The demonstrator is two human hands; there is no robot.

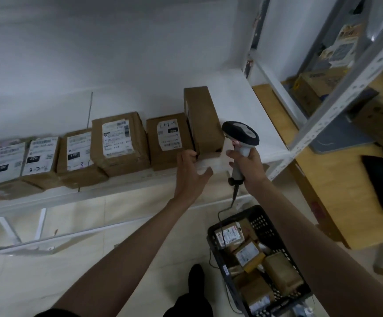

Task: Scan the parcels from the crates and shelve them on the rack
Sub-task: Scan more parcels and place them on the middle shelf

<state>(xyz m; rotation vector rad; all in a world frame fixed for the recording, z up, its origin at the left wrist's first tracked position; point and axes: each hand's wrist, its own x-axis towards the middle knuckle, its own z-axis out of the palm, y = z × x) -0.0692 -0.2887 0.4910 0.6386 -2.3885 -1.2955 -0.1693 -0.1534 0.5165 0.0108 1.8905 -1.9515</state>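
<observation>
1. The left hand (189, 173) has its fingers spread and nearly straight, holding nothing; the fingertips touch the lower corner of the upright parcel (203, 120) on the rack shelf (122, 181).
2. The right hand (246, 164) grips the scanner (241, 138) by the handle, fingers curled around it, just right of that parcel.
3. Below the hands, the black crate (261, 216) holds more parcels.

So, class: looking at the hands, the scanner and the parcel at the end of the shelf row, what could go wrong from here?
1. The tall parcel stands on end at the row's end; the left hand touches only its lower corner, so it might tip.
2. The right hand grips the scanner, so it may be slow to steady the parcel.
3. The scanner's cable trails into the crate and could snag.
</observation>
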